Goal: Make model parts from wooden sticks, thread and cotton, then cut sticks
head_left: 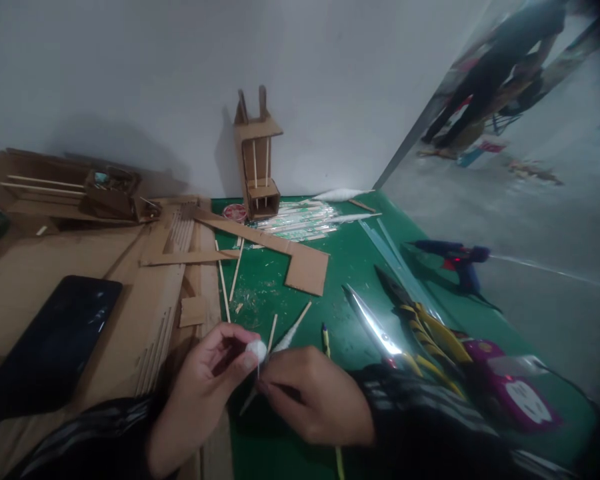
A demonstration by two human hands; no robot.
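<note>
Between the thumb and fingers of my left hand (205, 383) is a small white ball (256, 349). My right hand (315, 393) is pinched just right of the ball, its fingertips at a thin strand or stick below it; which one is too blurred to tell. Beyond my hands, a stick wrapped in white (286, 339) and a plain wooden stick (273, 327) lie on the green mat (275, 287). A yellow pen-like item (326, 339) is partly under my right hand.
Scissors (373, 320), pliers (410, 307), a purple tape measure (520, 393) and a blue glue gun (455, 257) lie right. Cardboard pieces (307, 270) and a cardboard structure (250, 160) stand ahead. A dark phone or tablet (55, 347) lies left. A person (495, 60) is at the upper right.
</note>
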